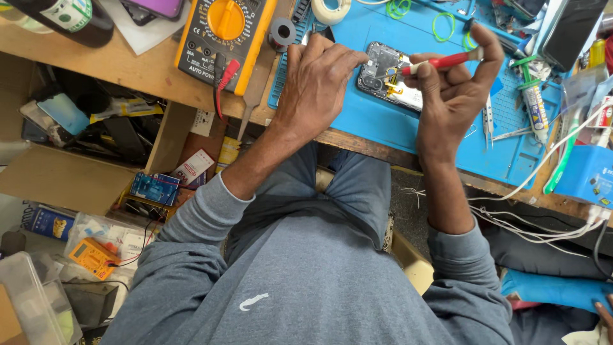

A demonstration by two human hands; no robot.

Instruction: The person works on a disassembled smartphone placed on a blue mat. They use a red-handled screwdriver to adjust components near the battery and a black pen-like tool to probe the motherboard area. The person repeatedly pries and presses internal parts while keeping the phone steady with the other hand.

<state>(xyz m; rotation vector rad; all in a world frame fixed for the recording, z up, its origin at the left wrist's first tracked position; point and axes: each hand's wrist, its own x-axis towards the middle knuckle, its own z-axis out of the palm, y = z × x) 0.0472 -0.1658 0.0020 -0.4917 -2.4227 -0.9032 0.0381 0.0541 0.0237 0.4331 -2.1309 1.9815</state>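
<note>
Blue silicone work mat (pixel 377 121) covers the right part of a wooden bench (pixel 128 70), and on it lies an opened phone (pixel 386 76) with its back cover off and its inner boards showing. From the head camera, the left hand (pixel 316 80) rests palm down on the mat with its fingertips pressing the phone's near-left edge, holding nothing. The right hand (pixel 450 89) is curled around a red-handled screwdriver (pixel 440 62), its tip touching the phone's inner parts near the middle. A yellow multimeter (pixel 223 35) with a red probe lead sits on the bench to the left of the mat, well apart from the phone. Tweezers (pixel 488 121) lie on the mat just right of the right hand
</note>
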